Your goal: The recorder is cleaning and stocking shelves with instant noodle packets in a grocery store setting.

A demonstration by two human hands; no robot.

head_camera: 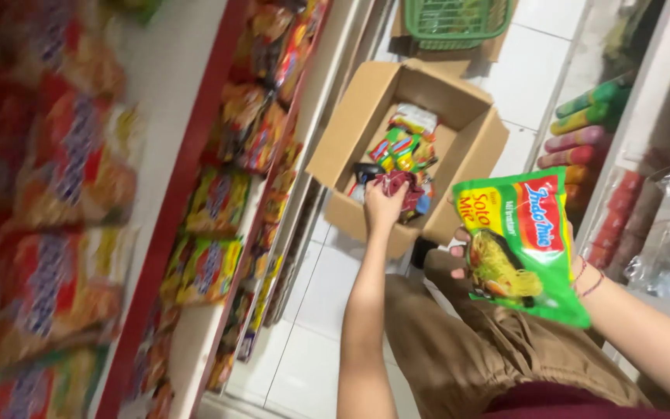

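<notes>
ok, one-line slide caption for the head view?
Right hand holds a green noodle packet while the left hand grips a dark red packet in an open cardboard box.

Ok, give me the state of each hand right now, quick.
Left hand: reaching into the cardboard box, closed on a dark red packet.
Right hand: closed, holding up a green noodle packet.

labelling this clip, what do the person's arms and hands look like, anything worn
Both forearms are bare, with no sleeves in view and no gloves. The right hand has thin red string bracelets at its wrist. The left hand shows no ring, watch or band.
</notes>
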